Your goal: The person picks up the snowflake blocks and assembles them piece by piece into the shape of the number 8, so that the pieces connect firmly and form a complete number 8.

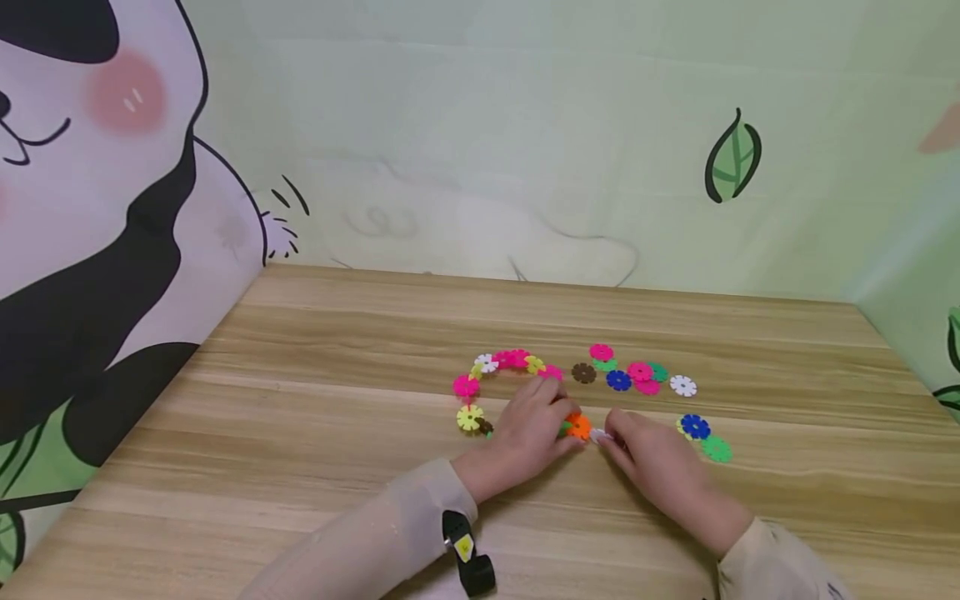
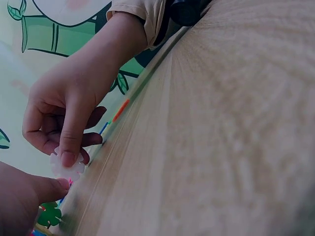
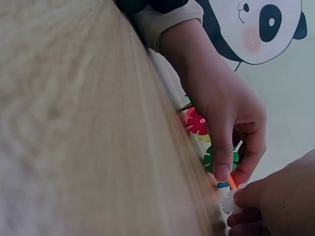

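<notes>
At the counter point(image 1: 225, 433), an orange disc point(image 1: 578, 426) was found pinched by the left grip point(image 1: 528, 425), with a green disc point(image 1: 565, 428) just beside it. A white disc point(image 2: 69, 173) was pinched by the right grip point(image 1: 660, 458) and was held close to the orange disc's edge; whether the two were interlocked could not be told. A curved chain of notched discs point(image 1: 466, 386), chiefly pink and yellow, was noted to the left of and beyond the left grip. Loose discs point(image 1: 618, 380) were seen scattered beyond both grips. To the right of the right grip, a blue disc point(image 1: 695, 427) was observed partly covering a yellow disc point(image 1: 682, 429), near a second green disc point(image 1: 717, 449)
</notes>
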Motion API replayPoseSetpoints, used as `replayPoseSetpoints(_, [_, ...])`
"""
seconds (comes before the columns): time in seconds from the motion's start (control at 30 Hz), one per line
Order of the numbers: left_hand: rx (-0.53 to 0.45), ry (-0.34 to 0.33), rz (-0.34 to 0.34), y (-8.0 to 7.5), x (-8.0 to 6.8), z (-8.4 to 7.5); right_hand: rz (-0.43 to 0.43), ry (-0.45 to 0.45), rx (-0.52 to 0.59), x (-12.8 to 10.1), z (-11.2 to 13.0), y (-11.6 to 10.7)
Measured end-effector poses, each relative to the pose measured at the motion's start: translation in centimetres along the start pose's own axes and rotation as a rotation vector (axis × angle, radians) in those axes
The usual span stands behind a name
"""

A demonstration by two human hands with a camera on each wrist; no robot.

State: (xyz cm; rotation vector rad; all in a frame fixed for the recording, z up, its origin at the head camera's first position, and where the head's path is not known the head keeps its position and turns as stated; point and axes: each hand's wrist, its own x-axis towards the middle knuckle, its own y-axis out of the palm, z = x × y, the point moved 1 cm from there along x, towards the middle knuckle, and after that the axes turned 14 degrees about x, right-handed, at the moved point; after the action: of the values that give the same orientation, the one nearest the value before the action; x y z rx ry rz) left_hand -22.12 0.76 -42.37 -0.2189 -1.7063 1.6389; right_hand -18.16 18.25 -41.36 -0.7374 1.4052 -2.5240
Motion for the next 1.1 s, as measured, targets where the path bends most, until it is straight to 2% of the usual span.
replayPoseSetpoints(0.27, [-0.003, -0.027, 0.036, 0.0, 0.0, -0.1, 0.013, -0.028, -0.031, 0.0, 0.2, -0.1])
replayPoseSetpoints(0.6, [-0.003, -0.018, 0.047, 0.0, 0.0, -0.3, 0.022, 0.02, 0.009, -0.2, 0.1, -0.1])
replayPoseSetpoints(0.83, [-0.011, -0.024, 0.052, -0.3, 0.0, -0.5, -0.029, 0.012, 0.05, -0.1, 0.1, 0.4])
replayPoseSetpoints(1.1, [0.001, -0.027, 0.012, -0.3, -0.2, -0.8, -0.095, -0.051, 0.066, 0.0, 0.2, 0.8])
